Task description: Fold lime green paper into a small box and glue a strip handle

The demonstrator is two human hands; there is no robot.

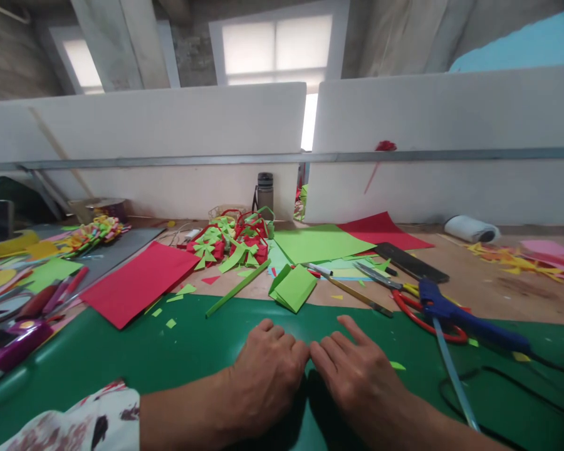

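Note:
Both hands meet at the near middle of the green mat, knuckles upward and almost touching. My left hand is closed, its fingers curled under. My right hand is closed too, with one finger raised and the others bent. Whatever they pinch, if anything, is hidden beneath them. Just beyond lies a folded light green paper, and left of it a thin green paper strip. A pencil and a white-capped pen lie past my right hand.
Red-handled scissors, a blue glue gun with its cord, and a phone are on the right. Red paper and bundled red-green paper pieces lie left of centre. A bottle stands by the white partition.

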